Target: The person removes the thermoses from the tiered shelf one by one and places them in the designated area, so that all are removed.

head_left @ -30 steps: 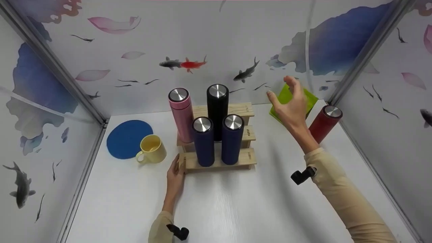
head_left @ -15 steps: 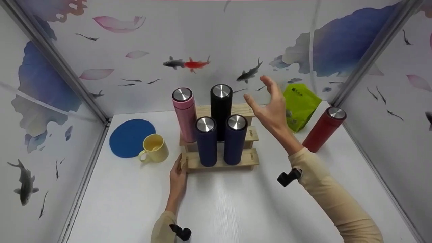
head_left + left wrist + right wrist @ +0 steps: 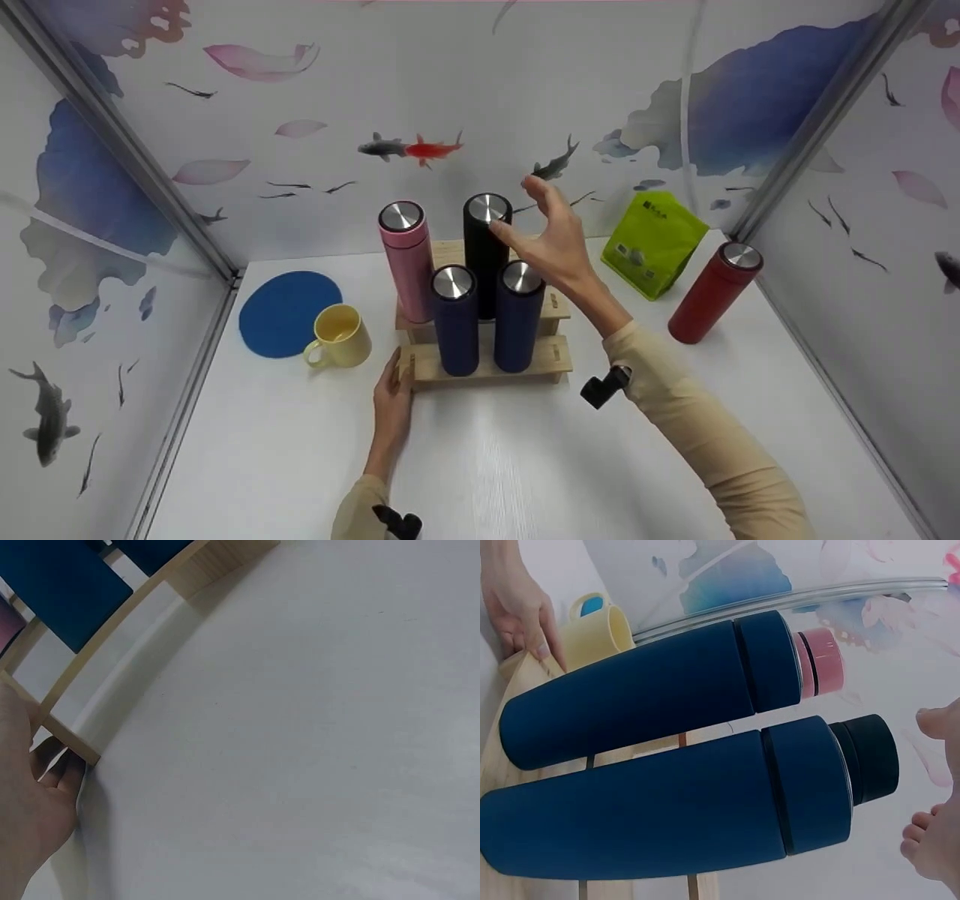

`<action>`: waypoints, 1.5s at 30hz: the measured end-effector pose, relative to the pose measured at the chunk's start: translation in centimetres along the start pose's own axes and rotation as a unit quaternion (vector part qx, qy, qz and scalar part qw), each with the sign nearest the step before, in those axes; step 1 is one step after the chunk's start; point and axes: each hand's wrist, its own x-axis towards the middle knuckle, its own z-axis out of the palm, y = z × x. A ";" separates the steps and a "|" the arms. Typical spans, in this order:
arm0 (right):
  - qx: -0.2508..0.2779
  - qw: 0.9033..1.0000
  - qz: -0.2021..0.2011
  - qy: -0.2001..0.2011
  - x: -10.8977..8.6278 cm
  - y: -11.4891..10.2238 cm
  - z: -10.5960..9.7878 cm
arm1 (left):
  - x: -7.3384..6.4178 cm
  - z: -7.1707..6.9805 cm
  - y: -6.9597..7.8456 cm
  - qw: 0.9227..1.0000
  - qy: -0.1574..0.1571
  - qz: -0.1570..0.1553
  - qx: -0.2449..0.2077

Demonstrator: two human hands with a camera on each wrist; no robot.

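A stepped wooden rack (image 3: 559, 352) bears two dark blue vacuum flasks (image 3: 456, 330) on its lowest step. A pink flask (image 3: 409, 274) and a black flask (image 3: 484, 247) stand upright behind them. My left hand (image 3: 391, 412) grips the left end of the rack; in the left wrist view its fingers (image 3: 69, 772) curl at the end board. Over the rack's right side, my right hand (image 3: 559, 251) has its thumb and fingers spread and holds nothing. Its thumb overlaps the black flask's lid in the head view; contact cannot be told. In the right wrist view the fingers stand apart from the flasks.
A red flask (image 3: 714, 292) stands at the right, beside a green pouch (image 3: 651, 244). Left of the rack are a yellow mug (image 3: 341, 337) and a round blue mat (image 3: 285, 313). Printed wall panels (image 3: 420, 75) enclose the white table (image 3: 480, 465).
My right hand has moved left, from in front of the green pouch to beside the black flask, uncovering the pouch. The left hand stays on the rack.
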 end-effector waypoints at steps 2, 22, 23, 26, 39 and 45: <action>-0.004 1.000 0.010 -0.019 0.1 0.0 0.4 | 0.3 0.0 -1.0 1.000 0.006 0.000 -0.002; 0.042 0.997 0.042 -0.058 0.6 1.3 1.8 | 1.0 0.4 -2.7 1.000 0.016 0.014 0.018; 0.042 0.997 0.041 -0.053 0.6 1.3 1.9 | 0.9 0.4 -2.7 1.000 0.015 0.015 0.017; 0.046 0.997 0.040 -0.042 0.5 1.3 1.9 | 0.9 0.4 -2.7 1.000 0.013 0.026 0.011; 0.042 0.998 0.040 -0.027 0.3 1.5 0.8 | 0.8 0.4 -2.6 0.999 0.019 0.033 0.012; 0.041 0.998 0.037 -0.009 0.3 1.5 0.0 | 0.2 0.2 -0.3 1.000 0.012 0.026 0.007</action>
